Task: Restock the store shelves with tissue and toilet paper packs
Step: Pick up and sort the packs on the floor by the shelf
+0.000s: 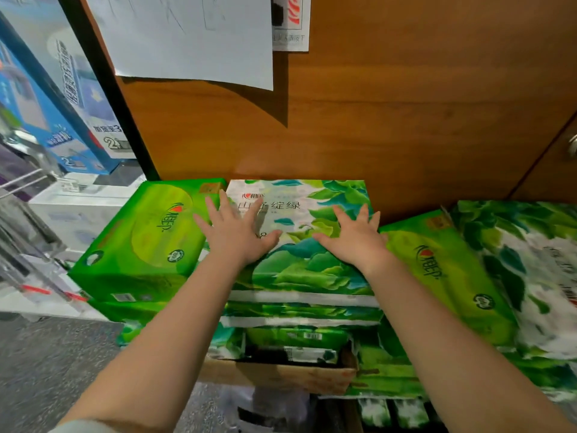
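Fingers (pixel 208 205): both hands' spread straight, flat, gripping nothing.
Left hand (pixel 236 232): palm pressed on top tissue pack (pixel 312 245), near its left edge.
Right hand (pixel 354 234): palm down on same pack, right half.
Pack: glossy plastic wrap, leaf print, rectangular; tops a stack under the fingers.
Green pack (pixel 146 239): left of left fingers, touching top pack.
Leaning pack (pixel 443 276): right of right fingers, tilted.
Hidden: lower stack blurred; cardboard box (pixel 281 375) partly covered.
Room: wooden panel (pixel 406 104) beyond fingertips, paper sheet (pixel 193 35) on it.
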